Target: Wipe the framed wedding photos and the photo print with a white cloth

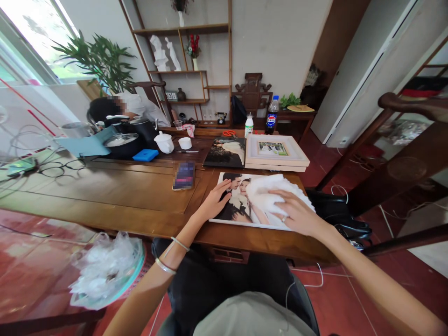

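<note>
A wedding photo panel (241,215) lies flat near the front edge of the wooden table. My left hand (216,197) rests on the panel's left side, fingers stretched out, holding nothing. On the panel's right part my right hand (296,210) presses a bunched white cloth (268,193), which hides much of the picture there. A ring shows on one finger of that hand. Just behind the panel lie a dark photo print (224,153) and a pale picture frame (303,156) with a small photo in it. A phone (184,175) lies to the left of my left hand.
Behind stand a cola bottle (272,115), a white bottle (248,126), orange scissors (229,133), a white teapot (164,142) and a blue box (145,155). A bag-lined basket (112,270) sits at lower left. Another person (140,105) is at the table's far left.
</note>
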A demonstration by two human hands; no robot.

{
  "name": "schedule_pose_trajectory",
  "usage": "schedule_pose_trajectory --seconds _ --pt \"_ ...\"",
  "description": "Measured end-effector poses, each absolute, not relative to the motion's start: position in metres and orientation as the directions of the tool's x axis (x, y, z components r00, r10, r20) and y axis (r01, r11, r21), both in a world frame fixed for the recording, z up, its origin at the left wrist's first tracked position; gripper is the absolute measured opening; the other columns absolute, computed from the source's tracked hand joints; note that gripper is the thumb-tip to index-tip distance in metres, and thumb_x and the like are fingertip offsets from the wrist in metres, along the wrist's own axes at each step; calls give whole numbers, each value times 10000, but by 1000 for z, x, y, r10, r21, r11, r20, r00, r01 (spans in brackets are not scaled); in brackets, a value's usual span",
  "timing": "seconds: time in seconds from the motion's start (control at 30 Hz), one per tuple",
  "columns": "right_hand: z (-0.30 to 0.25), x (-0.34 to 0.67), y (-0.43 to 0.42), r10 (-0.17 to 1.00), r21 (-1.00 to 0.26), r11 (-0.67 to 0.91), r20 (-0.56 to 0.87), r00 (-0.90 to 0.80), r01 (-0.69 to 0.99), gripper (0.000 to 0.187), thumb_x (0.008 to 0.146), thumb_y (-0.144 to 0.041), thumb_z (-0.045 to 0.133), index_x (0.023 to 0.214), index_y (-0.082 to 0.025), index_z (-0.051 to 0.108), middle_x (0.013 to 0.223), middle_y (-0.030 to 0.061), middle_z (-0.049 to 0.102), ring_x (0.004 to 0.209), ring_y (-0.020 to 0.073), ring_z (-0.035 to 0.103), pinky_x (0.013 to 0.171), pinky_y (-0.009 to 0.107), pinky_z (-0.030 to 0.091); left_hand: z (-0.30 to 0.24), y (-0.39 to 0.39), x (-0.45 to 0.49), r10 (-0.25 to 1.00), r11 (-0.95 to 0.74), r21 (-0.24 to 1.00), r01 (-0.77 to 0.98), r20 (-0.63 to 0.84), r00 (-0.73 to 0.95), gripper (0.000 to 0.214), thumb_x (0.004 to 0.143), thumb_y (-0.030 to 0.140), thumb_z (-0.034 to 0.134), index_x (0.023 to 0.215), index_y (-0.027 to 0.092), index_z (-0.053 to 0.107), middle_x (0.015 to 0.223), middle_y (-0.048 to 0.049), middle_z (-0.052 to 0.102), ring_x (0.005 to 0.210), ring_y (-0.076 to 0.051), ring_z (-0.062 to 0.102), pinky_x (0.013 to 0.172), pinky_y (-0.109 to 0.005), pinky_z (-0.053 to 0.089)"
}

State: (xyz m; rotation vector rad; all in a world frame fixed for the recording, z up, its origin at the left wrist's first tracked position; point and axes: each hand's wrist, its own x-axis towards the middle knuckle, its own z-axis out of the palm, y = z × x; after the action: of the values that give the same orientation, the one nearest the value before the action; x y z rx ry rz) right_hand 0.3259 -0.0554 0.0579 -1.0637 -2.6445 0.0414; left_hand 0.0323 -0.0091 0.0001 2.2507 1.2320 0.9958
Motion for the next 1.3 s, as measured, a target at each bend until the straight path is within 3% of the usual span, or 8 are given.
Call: schedule_pose_trajectory --seconds 0.13,0.27,0.63,0.8,0.9,1.07,1.17,1.3 --pt "48 324 -11 755 -59 620 316 -575 782 354 924 -348 438 1019 -114 686 1306 211 533 1243 327 454 1016 493 365 2 -10 31 841 -540 622 566 394 370 410 892 342 478 1268 190 542 1412 -97 468 1345 -227 383 1131 -420 293" --pt "51 306 -5 761 -18 611 289 -581 791 286 885 -239 464 1036 -135 684 1318 182 535 1299 332 383 1046 546 293 4 -11 31 843 -538 632 558 380 381 421 870 361 520 1261 208 550 1414 -101 464 1343 -241 385 1126 -442 295" --pt "72 281 -146 657 -188 749 88 -748 636 352 657 -148 589 964 -274 707 1449 61 405 1358 339 284 1088 584 261 -1 -9 32 818 -576 597 558 425 389 429 892 337 488 1291 182 520 1412 -121 462 1348 -239 374 1129 -451 293" --pt "76 289 -94 710 -183 700 69 -701 690 356 721 -100 524 1002 -226 701 1427 81 440 1342 305 331 1084 521 285 2 -11 31 815 -580 588 563 420 400 425 895 334 486 1294 194 519 1418 -110 457 1352 -237 367 1132 -452 290" --pt "71 300 -44 754 -112 657 102 -649 746 256 862 -264 500 995 -185 704 1385 143 481 1339 313 336 1061 518 300 3 -12 31 819 -574 594 564 419 393 425 893 328 492 1302 215 512 1421 -98 455 1348 -239 375 1126 -454 298" --pt "56 315 9 833 -56 542 166 -528 838 387 926 -390 433 1138 -144 643 1383 207 461 1352 304 313 1056 552 270 2 -13 32 830 -557 601 573 403 385 426 894 337 489 1297 203 517 1422 -103 453 1355 -234 364 1129 -444 292" --pt "54 316 1 807 -54 573 215 -551 818 327 924 -310 437 1108 -157 659 1389 186 463 1352 299 315 1054 570 256 2 -12 32 839 -545 609 576 394 376 423 888 349 497 1286 209 528 1417 -99 460 1351 -240 370 1127 -448 295" --pt "60 306 -61 736 -110 675 156 -658 729 255 843 -187 493 973 -230 709 1438 89 424 1351 328 305 1049 616 245 2 -11 32 828 -560 605 566 411 381 425 888 348 498 1287 205 527 1412 -104 465 1351 -241 371 1129 -446 294"
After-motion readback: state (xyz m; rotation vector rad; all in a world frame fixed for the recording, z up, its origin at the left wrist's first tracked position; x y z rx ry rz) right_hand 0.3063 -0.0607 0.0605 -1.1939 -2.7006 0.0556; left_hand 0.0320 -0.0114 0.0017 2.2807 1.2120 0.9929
